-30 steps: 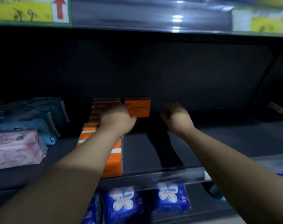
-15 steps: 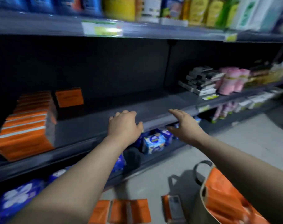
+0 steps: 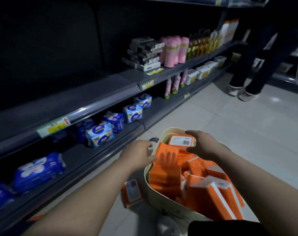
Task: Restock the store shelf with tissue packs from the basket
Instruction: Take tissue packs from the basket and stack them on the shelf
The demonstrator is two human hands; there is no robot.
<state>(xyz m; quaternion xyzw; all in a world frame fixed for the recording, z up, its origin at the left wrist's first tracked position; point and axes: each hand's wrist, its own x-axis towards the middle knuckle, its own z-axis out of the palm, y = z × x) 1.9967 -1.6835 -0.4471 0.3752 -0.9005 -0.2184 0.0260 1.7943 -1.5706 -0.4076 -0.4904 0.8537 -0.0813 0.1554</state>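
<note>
1. Basket. I see the basket (image 3: 158,198) on the floor (image 3: 230,133), just beside the base of the shelf (image 3: 76,99). It is cream, with a rounded rim and a dark handle at its far left edge.

2. Packs. The packs (image 3: 163,174) fill the basket in a loose heap, tilted at different angles. Each is a flat oblong in bright orange wrap; several show a white stripe or a white end panel. The top pack (image 3: 180,140) lies at the far end of the heap, with its white label and barcode facing up. One stray pack (image 3: 132,193) lies on the floor against the basket's left wall, label side up.

3. Left hand. My left hand (image 3: 138,154) hangs over the basket's left rim, near the handle. Its fingers (image 3: 147,145) are spread and relaxed and hold nothing.

4. Right hand. My right hand (image 3: 202,145) sits at the right end of the top pack. Its fingers (image 3: 190,133) arch over the pack's upper edge and the thumb (image 3: 190,149) lies at its lower corner. I cannot tell whether they press on the pack.

5. Surroundings. Blue packs (image 3: 99,134) lie on the lower shelf level. A second person (image 3: 257,48) stands far right in the aisle.
</note>
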